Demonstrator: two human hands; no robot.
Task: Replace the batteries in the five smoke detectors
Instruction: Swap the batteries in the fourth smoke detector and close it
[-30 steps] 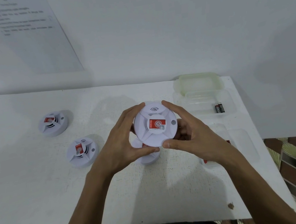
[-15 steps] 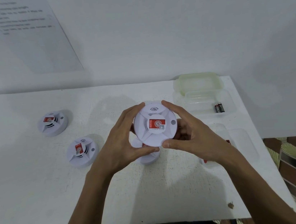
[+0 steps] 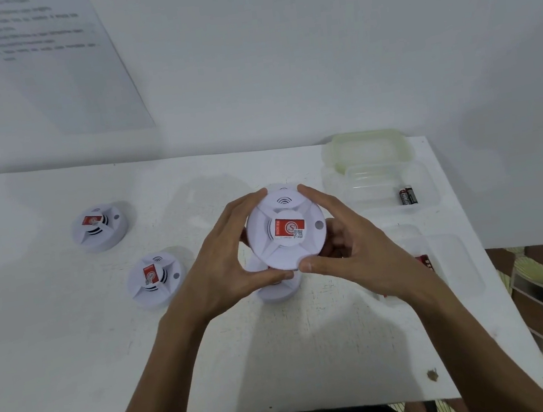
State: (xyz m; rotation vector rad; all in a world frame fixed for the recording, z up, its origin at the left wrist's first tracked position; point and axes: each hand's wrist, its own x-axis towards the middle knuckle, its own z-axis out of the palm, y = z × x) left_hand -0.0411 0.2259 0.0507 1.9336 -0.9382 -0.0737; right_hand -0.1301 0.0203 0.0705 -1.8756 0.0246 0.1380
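Note:
A round white smoke detector (image 3: 286, 235) with a red label is held above the white table (image 3: 77, 369), face toward me. My left hand (image 3: 226, 267) grips its left rim and my right hand (image 3: 348, 247) grips its right rim, thumbs meeting at the lower edge. Directly below it another detector (image 3: 279, 291) lies on the table, mostly hidden. Two more detectors sit to the left, one near (image 3: 155, 278) and one farther back (image 3: 98, 227). Two black batteries (image 3: 407, 195) lie in a clear container (image 3: 428, 178).
A clear lid (image 3: 368, 148) lies behind that container. A second clear container (image 3: 457, 261) holding red-labelled batteries (image 3: 426, 261) sits by my right wrist. A printed sheet (image 3: 48, 45) hangs on the wall. The table's right edge (image 3: 500, 279) borders patterned floor.

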